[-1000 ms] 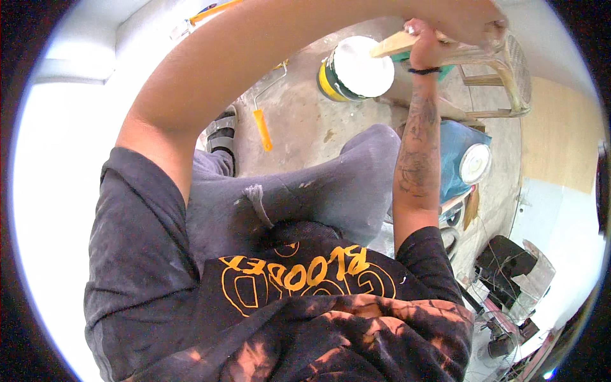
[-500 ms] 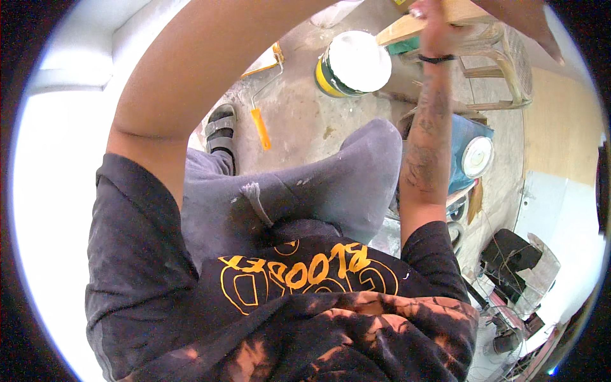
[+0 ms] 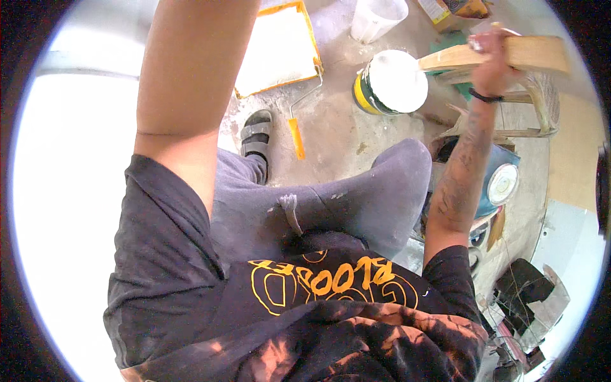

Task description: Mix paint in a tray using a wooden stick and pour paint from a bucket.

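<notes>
My left arm [image 3: 191, 83] stretches up past the top edge, so my left hand is out of view. My right hand [image 3: 493, 63] is raised at the upper right, a black band on its wrist. Its fingers look curled and are partly blurred, with white smears on them. A thin pale edge shows by the fingertips; what it belongs to cannot be made out. Beyond that hand lies a pale wooden plank-like piece [image 3: 541, 54]. The paint bucket [image 3: 398, 83], full of white paint, stands left of the hand. A paint roller's orange handle [image 3: 296, 139] lies against an orange-edged paint tray [image 3: 280, 48].
A translucent white tub [image 3: 379, 19] stands behind the bucket. To the right are a worn wooden chair [image 3: 544, 108], a blue container with a white round lid [image 3: 503, 184] and a heap of dark items with cables [image 3: 525, 286]. A bright white wall [image 3: 70, 191] runs along my left.
My left arm has swung back from across the top, and its hand has left the upper right. The view has shifted, showing more of the tray and tub. My right hand has moved slightly rightward.
</notes>
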### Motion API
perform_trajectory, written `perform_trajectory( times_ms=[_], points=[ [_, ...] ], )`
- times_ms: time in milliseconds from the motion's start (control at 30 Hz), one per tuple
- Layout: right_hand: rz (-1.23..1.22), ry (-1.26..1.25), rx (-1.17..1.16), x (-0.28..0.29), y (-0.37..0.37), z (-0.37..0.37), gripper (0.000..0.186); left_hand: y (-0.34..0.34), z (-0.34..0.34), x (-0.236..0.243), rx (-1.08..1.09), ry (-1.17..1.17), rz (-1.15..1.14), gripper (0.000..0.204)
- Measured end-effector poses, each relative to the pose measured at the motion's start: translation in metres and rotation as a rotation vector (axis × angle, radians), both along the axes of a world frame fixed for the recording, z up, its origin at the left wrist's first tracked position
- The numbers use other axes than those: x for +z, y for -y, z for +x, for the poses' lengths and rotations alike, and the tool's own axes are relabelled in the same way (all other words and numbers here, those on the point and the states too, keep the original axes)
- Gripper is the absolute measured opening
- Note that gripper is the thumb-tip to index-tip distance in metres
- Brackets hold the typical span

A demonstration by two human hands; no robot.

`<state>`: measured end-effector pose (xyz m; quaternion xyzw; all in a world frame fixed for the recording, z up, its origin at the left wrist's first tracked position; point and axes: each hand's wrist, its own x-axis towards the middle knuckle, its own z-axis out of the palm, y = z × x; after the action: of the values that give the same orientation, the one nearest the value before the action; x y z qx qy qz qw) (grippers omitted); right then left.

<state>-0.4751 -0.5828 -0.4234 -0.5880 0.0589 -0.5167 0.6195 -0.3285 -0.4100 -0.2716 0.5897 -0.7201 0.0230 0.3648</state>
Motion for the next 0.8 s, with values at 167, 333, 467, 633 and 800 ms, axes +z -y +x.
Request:
perform_trajectory(
  times_ms=[167,333,467,633,800],
  points=[
    [0.050,-0.179,-0.137,-0.043,-0.009,-0.005,0.010,-0.001,0.004,0.012,-0.022,0.023,-0.011,0.057],
    [0.059,-0.145,-0.058,0.023,-0.026,-0.009,0.012,-0.001,0.006,0.008,-0.023,0.002,-0.008,0.057],
    [-0.002,-0.102,-0.089,0.007,-0.010,0.000,0.012,0.000,0.002,0.005,-0.030,-0.007,0.006,0.057],
    [0.001,-0.213,-0.220,-0.041,0.000,0.000,0.016,0.008,-0.006,0.009,-0.079,-0.037,-0.027,0.057],
    [-0.078,-0.216,-0.074,-0.011,-0.013,-0.003,0.019,0.007,-0.010,0.002,-0.073,-0.073,-0.031,0.058]
  ],
)
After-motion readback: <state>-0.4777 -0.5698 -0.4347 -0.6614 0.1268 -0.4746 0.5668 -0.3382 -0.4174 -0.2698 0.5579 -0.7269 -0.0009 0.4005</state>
